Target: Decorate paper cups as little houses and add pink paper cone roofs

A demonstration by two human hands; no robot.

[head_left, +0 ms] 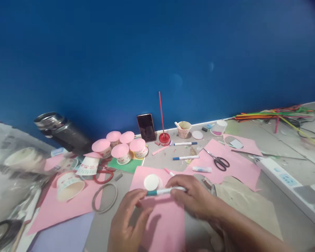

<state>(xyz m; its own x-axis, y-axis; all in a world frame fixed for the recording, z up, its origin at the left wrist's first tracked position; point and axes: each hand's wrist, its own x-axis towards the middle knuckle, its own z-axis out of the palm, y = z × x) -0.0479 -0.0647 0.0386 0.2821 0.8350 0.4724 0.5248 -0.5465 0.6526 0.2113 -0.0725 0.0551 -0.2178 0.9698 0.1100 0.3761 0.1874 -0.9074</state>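
A marker (162, 191) with a teal cap is held level above a pink paper sheet (164, 224). The fingers of my right hand (190, 194) are closed round its white barrel. My left hand (130, 218) has its fingertips at the teal cap end, with the thumb apart below. Just behind the marker, a small white round lid or cup (151, 182) sits on the pink sheet. A pink pen (169, 172) lies beside it, partly behind my right hand.
Paper cups with pink tops (120, 151) stand at the left, near a dark flask (65, 131). A phone (146, 127) leans against the blue wall. Scissors (220, 163), two blue-capped markers (185, 158) and a power strip (288, 180) lie to the right.
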